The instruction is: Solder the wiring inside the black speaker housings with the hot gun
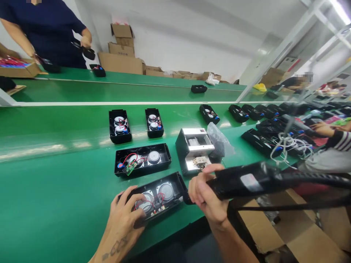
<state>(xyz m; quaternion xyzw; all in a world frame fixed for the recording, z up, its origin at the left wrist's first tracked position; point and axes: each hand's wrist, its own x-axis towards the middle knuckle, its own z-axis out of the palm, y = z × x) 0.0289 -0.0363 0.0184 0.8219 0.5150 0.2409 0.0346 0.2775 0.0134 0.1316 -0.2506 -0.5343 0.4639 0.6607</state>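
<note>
My left hand grips the left end of a black speaker housing, thumb at its near side and fingers over the far edge. Two round speakers with red wires sit inside this open housing, which lies slightly tilted across the green bench. A black electric screwdriver is wrapped in the fingers of my right hand. Its front end is close to the housing's right end; whether it touches is unclear. Just beyond lies another open housing with a green circuit board and a blue round part.
A black-and-silver machine stands behind my right hand, beside a clear plastic bag. More housings line the green bench. White cables lie at right, near a co-worker's sleeve. Cardboard boxes sit below. Another person stands opposite.
</note>
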